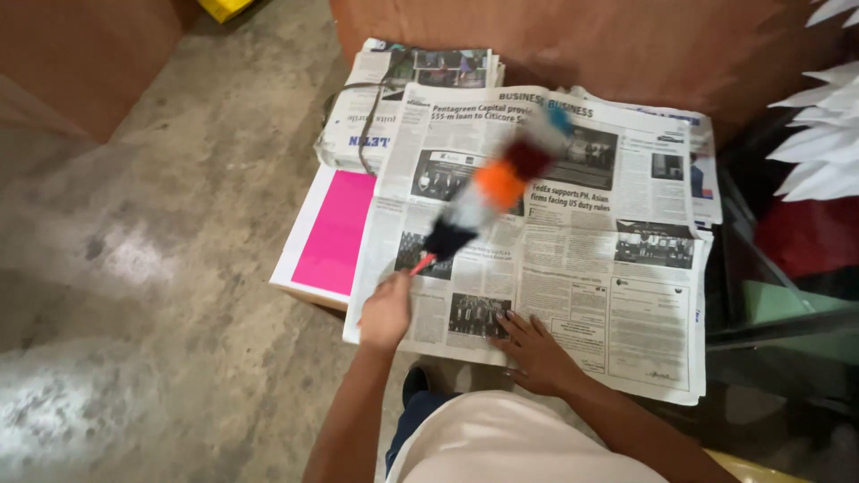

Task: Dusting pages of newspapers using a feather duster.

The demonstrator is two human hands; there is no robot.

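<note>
— Gripping what? Left hand is clenched on a duster, blurred, over the newspaper.
— And the right hand?
— Flat, fingers spread, pressing that newspaper's near edge; a pink sheet lies beside.

We count two hands over the papers: the left hand, closed around the red handle of one feather duster with bands of several colours, and the right hand, spread flat on the sheet. We see one open newspaper on top, one tied bundle of newspapers behind it, and at least one more newspaper showing at the far right edge. We also find one pink sheet and one cord across the bundle.
</note>
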